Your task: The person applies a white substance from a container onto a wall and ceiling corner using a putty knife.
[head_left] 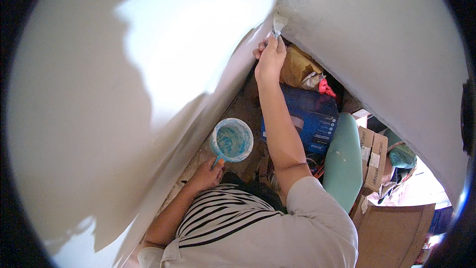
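Observation:
Stretched far forward, my right hand is closed around a putty knife. The knife's pale, smeared blade points up and lies against the corner where two walls meet. Lower down, my left hand grips the handle of a turquoise dipper at waist height. White paste coats the dipper's rim, and its inside is streaked white and blue-green. The left wall carries a bright patch of light with shadow edges. The grey-white right wall slants away from the corner.
Below my right arm stand a blue box and a yellow-brown bag with a pink cloth beside it. To the right are a long green padded board, cardboard boxes and a brown wooden panel.

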Tool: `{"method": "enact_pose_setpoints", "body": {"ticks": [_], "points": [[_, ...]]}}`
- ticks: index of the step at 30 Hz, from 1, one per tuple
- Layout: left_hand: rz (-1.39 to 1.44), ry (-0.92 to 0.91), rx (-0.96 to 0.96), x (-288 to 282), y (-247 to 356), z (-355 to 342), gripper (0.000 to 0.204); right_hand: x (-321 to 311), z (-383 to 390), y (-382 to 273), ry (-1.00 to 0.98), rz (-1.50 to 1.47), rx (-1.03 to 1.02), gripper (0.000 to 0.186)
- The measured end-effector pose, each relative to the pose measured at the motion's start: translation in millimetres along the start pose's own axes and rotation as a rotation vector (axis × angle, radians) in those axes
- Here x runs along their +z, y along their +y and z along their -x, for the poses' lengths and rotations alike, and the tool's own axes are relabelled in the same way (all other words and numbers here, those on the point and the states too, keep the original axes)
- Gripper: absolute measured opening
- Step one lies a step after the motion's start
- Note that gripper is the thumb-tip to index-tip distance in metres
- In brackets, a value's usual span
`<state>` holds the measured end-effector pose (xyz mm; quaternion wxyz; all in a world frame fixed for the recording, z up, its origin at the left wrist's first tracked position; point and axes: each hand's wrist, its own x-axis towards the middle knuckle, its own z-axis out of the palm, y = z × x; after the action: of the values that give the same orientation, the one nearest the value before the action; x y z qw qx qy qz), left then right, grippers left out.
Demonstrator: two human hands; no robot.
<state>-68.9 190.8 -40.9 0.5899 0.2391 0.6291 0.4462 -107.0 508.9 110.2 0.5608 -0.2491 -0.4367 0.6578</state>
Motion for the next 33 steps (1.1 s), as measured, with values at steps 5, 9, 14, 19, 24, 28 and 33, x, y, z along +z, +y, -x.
{"method": "enact_pose_setpoints", "body": {"ticks": [5, 9, 14, 19, 24, 28, 33], "points": [[-0.051, 0.026, 0.027, -0.8, 2.7, 0.9, 0.036, -38.2, -34.4, 44.4, 0.076, 0.056, 0.084, 0.011], [-0.037, 0.028, 0.043, -1.1, -3.3, -4.7, 0.038, -71.8, -77.1, 77.0, 0.122, 0.116, 0.120, 0.011], [-0.096, 0.111, 0.094, 5.4, -3.2, -1.5, 0.039, -97.8, -128.3, 98.8, 0.109, 0.099, 0.127, 0.011], [-0.128, 0.118, -0.009, 5.1, 4.9, 2.1, 0.039, -97.9, -152.9, 97.6, 0.078, 0.086, 0.113, 0.010], [-0.081, 0.133, -0.036, 7.6, 4.9, 2.2, 0.040, -84.1, -142.6, 90.2, 0.101, 0.094, 0.058, 0.008], [-0.063, 0.100, -0.046, 5.2, 5.6, 1.2, 0.040, -71.8, -122.9, 81.7, 0.092, 0.194, -0.056, 0.008], [-0.088, 0.081, -0.072, 4.1, 17.0, 4.6, 0.040, -61.2, -110.0, 66.6, 0.092, 0.192, -0.035, 0.009]]}}
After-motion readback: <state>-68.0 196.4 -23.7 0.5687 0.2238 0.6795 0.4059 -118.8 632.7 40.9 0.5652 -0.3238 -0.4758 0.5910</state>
